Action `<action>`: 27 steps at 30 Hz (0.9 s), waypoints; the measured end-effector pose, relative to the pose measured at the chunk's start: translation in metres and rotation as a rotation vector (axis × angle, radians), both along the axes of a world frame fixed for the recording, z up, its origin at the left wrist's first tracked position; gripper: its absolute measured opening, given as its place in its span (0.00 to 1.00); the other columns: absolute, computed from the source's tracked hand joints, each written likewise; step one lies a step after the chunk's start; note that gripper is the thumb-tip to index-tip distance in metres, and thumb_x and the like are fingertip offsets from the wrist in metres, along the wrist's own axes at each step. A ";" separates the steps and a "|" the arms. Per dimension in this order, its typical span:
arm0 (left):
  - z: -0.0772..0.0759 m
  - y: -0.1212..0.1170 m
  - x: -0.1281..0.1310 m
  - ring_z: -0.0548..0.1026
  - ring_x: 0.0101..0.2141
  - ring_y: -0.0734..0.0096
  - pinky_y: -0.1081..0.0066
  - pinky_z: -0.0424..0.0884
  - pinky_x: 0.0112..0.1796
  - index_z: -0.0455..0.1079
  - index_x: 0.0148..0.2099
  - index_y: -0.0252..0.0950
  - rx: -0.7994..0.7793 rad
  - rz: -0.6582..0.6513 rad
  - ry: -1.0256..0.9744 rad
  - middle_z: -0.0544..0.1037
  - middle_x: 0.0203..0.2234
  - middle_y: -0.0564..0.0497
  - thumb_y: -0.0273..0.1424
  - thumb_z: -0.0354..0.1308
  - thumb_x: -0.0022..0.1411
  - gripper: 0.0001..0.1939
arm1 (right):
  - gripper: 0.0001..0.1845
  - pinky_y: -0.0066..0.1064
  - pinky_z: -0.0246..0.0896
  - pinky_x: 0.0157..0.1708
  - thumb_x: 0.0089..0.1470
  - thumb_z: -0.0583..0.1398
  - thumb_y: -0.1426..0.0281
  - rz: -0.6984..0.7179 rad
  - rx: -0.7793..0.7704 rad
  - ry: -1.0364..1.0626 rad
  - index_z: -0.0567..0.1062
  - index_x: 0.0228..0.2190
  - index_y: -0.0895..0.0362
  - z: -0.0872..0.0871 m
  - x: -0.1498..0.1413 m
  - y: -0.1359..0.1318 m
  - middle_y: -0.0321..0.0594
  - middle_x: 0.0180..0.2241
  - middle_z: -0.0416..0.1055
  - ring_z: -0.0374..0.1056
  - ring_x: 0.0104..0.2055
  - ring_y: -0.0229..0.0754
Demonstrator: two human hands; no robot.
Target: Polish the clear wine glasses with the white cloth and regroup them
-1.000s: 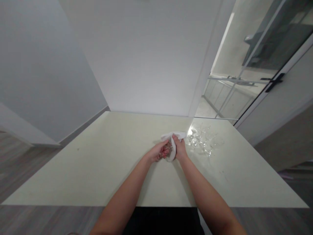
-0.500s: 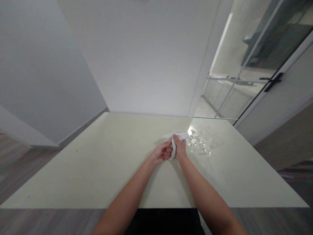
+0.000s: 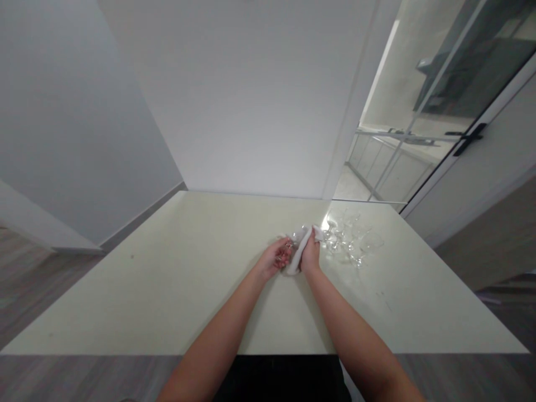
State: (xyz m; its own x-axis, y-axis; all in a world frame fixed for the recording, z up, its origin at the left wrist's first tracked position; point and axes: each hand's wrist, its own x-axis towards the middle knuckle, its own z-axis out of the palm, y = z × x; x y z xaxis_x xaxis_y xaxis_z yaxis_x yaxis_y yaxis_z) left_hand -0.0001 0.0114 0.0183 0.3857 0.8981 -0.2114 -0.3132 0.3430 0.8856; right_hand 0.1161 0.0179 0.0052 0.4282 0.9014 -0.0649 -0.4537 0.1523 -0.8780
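Observation:
My left hand (image 3: 274,259) is closed around a clear drinking glass (image 3: 297,235), whose see-through body shows between the fingers and the cloth; its full shape is hard to make out. A folded white cloth (image 3: 296,261) is gripped in my right hand (image 3: 310,255), thumb on top. The cloth lies against the right side of the glass. Both hands are close together above the pale table (image 3: 201,268). Just right of my right hand sits a cluster of several clear stemmed glasses (image 3: 345,237), their outlines overlapping.
A white wall (image 3: 251,100) rises behind the table's far edge. At the right stands a glass-paned door with a black handle (image 3: 471,139). Grey wood flooring (image 3: 84,379) shows past the table's near edge.
My right hand's thumb and the cloth have shifted slightly right and turned, uncovering more of the glass. My left hand has moved slightly left. The glasses at the right stay put.

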 end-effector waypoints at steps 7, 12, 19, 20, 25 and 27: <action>-0.002 0.004 -0.004 0.66 0.16 0.81 0.78 0.60 0.18 0.64 0.34 0.35 0.043 0.076 0.076 0.72 0.21 0.55 0.46 0.59 0.55 0.18 | 0.22 0.26 0.60 0.16 0.43 0.65 0.54 0.198 0.038 -0.014 0.68 0.34 0.55 0.005 -0.012 -0.004 0.28 0.17 0.67 0.61 0.15 0.34; -0.002 0.001 0.003 0.67 0.18 0.80 0.78 0.61 0.21 0.63 0.32 0.35 0.138 0.085 0.155 0.70 0.18 0.56 0.42 0.63 0.50 0.17 | 0.25 0.24 0.66 0.24 0.40 0.68 0.58 0.018 0.074 -0.073 0.67 0.38 0.56 0.009 -0.013 -0.004 0.32 0.27 0.72 0.68 0.25 0.34; 0.001 -0.004 -0.001 0.65 0.16 0.80 0.77 0.61 0.21 0.64 0.26 0.34 -0.030 -0.140 0.081 0.66 0.15 0.56 0.45 0.60 0.51 0.18 | 0.20 0.24 0.56 0.12 0.43 0.66 0.56 0.140 0.035 -0.029 0.67 0.31 0.55 0.009 -0.009 -0.010 0.28 0.17 0.66 0.59 0.13 0.33; 0.002 -0.003 -0.002 0.65 0.16 0.80 0.76 0.62 0.21 0.64 0.26 0.34 -0.049 -0.179 0.074 0.66 0.15 0.56 0.47 0.60 0.51 0.20 | 0.20 0.24 0.57 0.13 0.44 0.65 0.56 0.134 0.039 -0.015 0.67 0.30 0.56 0.009 -0.009 -0.010 0.28 0.16 0.66 0.60 0.14 0.33; 0.002 0.002 -0.003 0.66 0.20 0.79 0.78 0.61 0.23 0.67 0.29 0.33 0.211 0.023 0.264 0.71 0.20 0.54 0.43 0.62 0.49 0.17 | 0.20 0.25 0.65 0.22 0.40 0.68 0.58 0.017 0.066 -0.008 0.70 0.32 0.56 0.008 -0.009 -0.005 0.32 0.23 0.72 0.67 0.22 0.34; 0.002 0.002 -0.001 0.66 0.20 0.80 0.79 0.60 0.22 0.65 0.30 0.34 0.318 0.129 0.308 0.69 0.19 0.56 0.39 0.65 0.46 0.15 | 0.23 0.25 0.67 0.26 0.37 0.70 0.60 -0.028 0.081 -0.003 0.71 0.34 0.56 0.009 -0.009 -0.005 0.33 0.26 0.74 0.69 0.26 0.35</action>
State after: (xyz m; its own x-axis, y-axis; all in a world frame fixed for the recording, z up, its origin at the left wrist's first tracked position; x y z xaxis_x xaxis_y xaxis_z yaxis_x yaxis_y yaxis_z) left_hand -0.0014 0.0134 0.0206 0.2286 0.9735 -0.0045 -0.0414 0.0144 0.9990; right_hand 0.1070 0.0131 0.0146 0.4534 0.8912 0.0094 -0.4454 0.2358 -0.8637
